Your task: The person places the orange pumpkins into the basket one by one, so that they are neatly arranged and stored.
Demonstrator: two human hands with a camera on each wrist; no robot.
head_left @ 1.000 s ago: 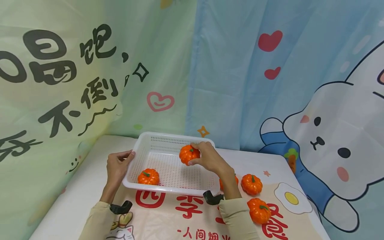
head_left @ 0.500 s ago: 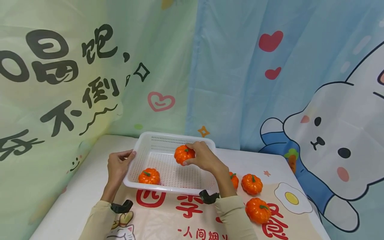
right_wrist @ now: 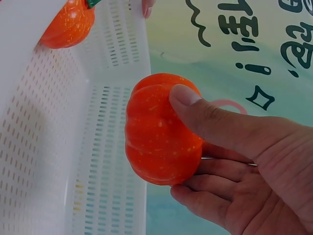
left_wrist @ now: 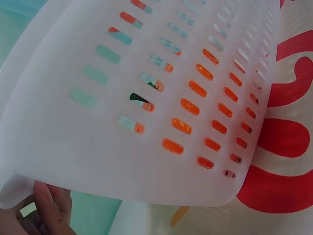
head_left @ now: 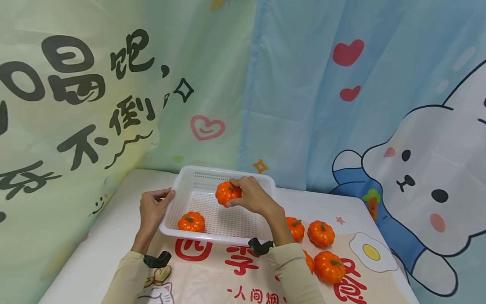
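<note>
A white perforated plastic basket (head_left: 228, 221) is on the table, with one orange toy pumpkin (head_left: 191, 222) lying in its front left corner. My left hand (head_left: 152, 211) pinches the basket's left rim between thumb and fingers; the left wrist view shows the fingers (left_wrist: 51, 208) at the rim. Over the basket, my right hand (head_left: 252, 196) grips a second orange pumpkin (head_left: 227, 194) with the thumb on one side and fingers on the other. In the right wrist view this held pumpkin (right_wrist: 161, 129) is apart from the basket floor.
Several more orange pumpkins stand right of the basket: one nearest it (head_left: 295, 230), one farther right (head_left: 321, 234), one nearer the front (head_left: 329, 267), and another partly behind the right sleeve (head_left: 308, 261). A printed cloth (head_left: 205, 274) covers the table; a patterned curtain (head_left: 281, 105) hangs behind.
My right hand has moved left over the basket with the pumpkin in its grip. The left hand keeps hold of the rim. The head view has shifted slightly.
</note>
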